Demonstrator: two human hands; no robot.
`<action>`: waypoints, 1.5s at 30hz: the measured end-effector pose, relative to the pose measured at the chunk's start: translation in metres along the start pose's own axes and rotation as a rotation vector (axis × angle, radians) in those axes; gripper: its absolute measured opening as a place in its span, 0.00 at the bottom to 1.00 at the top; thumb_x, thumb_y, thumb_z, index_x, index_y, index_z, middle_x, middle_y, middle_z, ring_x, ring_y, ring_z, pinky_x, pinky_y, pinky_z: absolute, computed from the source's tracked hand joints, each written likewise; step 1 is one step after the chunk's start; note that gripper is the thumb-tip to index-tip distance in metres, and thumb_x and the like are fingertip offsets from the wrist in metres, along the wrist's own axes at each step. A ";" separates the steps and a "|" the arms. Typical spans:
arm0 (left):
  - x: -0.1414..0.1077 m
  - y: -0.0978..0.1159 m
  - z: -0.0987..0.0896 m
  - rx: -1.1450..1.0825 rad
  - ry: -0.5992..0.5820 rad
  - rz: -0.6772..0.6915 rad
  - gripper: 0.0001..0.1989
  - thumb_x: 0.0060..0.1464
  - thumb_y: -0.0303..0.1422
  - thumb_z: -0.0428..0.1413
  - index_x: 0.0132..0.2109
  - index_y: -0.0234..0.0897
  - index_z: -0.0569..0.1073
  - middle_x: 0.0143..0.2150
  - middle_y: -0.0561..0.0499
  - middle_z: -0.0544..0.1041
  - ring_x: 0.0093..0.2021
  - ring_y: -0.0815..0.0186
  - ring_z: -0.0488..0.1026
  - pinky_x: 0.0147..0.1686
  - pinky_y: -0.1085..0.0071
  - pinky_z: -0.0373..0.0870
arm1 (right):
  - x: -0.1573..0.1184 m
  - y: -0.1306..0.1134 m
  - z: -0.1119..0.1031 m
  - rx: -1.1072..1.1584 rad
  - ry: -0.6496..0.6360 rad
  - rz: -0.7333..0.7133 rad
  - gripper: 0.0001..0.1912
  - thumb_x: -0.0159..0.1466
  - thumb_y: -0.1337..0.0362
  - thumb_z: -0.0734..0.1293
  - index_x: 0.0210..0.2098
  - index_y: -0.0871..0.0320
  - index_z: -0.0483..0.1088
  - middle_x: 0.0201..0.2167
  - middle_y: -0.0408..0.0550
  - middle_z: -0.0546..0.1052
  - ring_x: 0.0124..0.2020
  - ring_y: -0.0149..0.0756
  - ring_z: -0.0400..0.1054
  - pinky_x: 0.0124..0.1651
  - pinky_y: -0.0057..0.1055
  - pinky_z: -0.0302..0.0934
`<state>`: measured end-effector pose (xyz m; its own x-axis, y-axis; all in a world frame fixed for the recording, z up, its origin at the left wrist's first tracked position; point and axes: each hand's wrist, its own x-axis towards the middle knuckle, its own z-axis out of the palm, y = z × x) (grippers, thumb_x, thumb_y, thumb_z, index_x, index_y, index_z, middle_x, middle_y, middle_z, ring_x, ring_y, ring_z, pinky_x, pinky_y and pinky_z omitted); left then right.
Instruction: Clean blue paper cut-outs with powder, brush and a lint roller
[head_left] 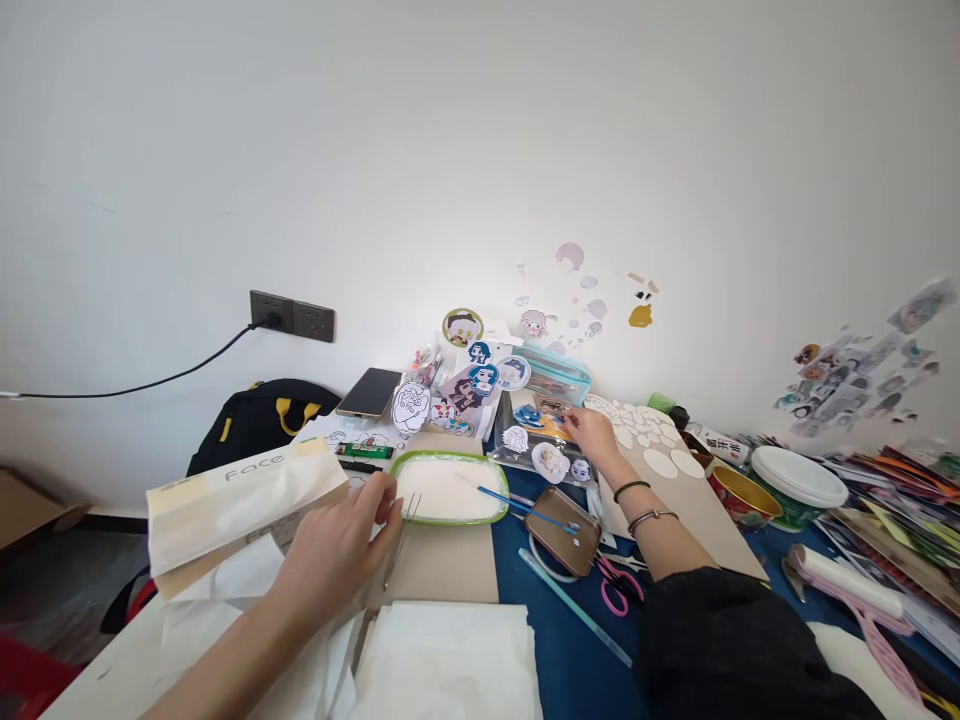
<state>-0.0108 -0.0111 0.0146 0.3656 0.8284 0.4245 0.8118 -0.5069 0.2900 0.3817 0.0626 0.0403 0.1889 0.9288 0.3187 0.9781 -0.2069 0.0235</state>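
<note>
A stack of white tissues point(450, 665) is cut off at the bottom edge; the left hand point(341, 545), half curled, covers a corner of the green-rimmed tray point(454, 520); the right hand point(592, 437), fingers nearly together, partly hides an orange cut-out point(553, 425), any grip unclear; tweezers point(400, 545) slant beside the left fingers, whether held I cannot tell.

Slim silvery tweezers point(403, 541), smooth metal, gleaming; the oblong green-rimmed tray point(450, 521) shines like glossy plastic; folded white sheets point(450, 660) look matt, papery; that clear teal-edged pouch point(555, 375), shiny plastic; the white wall point(480, 130), smooth matt!
</note>
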 end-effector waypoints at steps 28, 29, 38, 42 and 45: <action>0.000 0.002 -0.003 0.037 -0.040 -0.017 0.08 0.61 0.35 0.37 0.35 0.40 0.58 0.27 0.54 0.73 0.23 0.65 0.70 0.23 0.71 0.53 | -0.001 -0.004 -0.001 -0.014 0.030 -0.071 0.11 0.67 0.60 0.63 0.45 0.58 0.70 0.47 0.50 0.73 0.45 0.37 0.69 0.48 0.41 0.66; 0.000 0.002 -0.003 0.036 -0.046 -0.023 0.08 0.61 0.35 0.38 0.35 0.41 0.58 0.27 0.55 0.73 0.23 0.65 0.70 0.23 0.71 0.53 | 0.000 -0.004 0.000 -0.015 0.026 -0.067 0.11 0.67 0.60 0.63 0.45 0.59 0.70 0.47 0.50 0.73 0.45 0.37 0.69 0.48 0.40 0.66; 0.000 0.002 -0.002 0.049 -0.026 -0.010 0.07 0.61 0.34 0.39 0.35 0.41 0.58 0.27 0.55 0.72 0.22 0.66 0.70 0.22 0.72 0.50 | 0.003 0.001 0.002 0.049 -0.001 0.014 0.12 0.67 0.59 0.64 0.45 0.60 0.69 0.44 0.49 0.73 0.42 0.36 0.70 0.44 0.39 0.67; 0.000 0.001 -0.001 0.053 0.002 0.003 0.07 0.61 0.34 0.39 0.35 0.40 0.59 0.26 0.56 0.72 0.21 0.66 0.69 0.22 0.72 0.50 | 0.001 0.007 0.000 0.120 0.012 0.042 0.12 0.67 0.59 0.64 0.45 0.60 0.70 0.43 0.49 0.74 0.41 0.36 0.70 0.44 0.39 0.67; 0.000 0.001 -0.001 0.052 0.010 0.006 0.08 0.61 0.34 0.39 0.35 0.40 0.59 0.26 0.55 0.73 0.22 0.66 0.69 0.21 0.72 0.50 | 0.000 0.013 -0.001 0.174 0.033 0.054 0.12 0.67 0.59 0.64 0.45 0.60 0.70 0.43 0.49 0.74 0.41 0.36 0.70 0.45 0.39 0.67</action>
<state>-0.0099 -0.0115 0.0158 0.3663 0.8226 0.4349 0.8320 -0.4988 0.2427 0.3945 0.0591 0.0418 0.2409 0.9066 0.3465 0.9676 -0.1967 -0.1581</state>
